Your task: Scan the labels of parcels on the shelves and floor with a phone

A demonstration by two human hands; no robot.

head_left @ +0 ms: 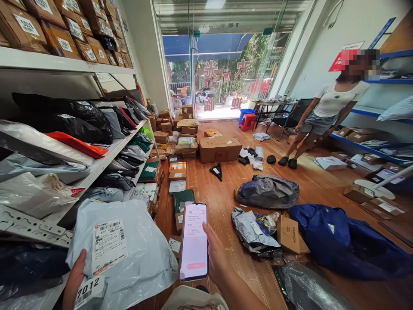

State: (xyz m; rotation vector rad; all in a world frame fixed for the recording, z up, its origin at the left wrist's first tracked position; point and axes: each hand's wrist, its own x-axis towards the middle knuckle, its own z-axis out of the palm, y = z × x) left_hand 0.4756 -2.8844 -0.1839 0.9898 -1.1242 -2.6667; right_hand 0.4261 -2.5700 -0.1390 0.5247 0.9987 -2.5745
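My left hand [75, 275] grips the left edge of a pale grey plastic mailing bag [142, 241], thumb on top and fingers hidden beneath. A printed shipping label [109, 245] covers part of the bag, and a white tag [90, 292] reading 7012 sits by my thumb. In my right hand [214, 254] is a smartphone [194, 245], held upright with its lit screen facing me. Lines of text and a pink button show on the screen. The bag and the phone are side by side, close to each other.
Shelves [106, 161] packed with mailing bags and boxes rise on the left. A large carton [221, 150], a blue sack [342, 241] and a grey sack [271, 190] lie on the wooden floor. Another person [332, 103] stands at right, near blue shelves. Glass doors [222, 77] are at the back.
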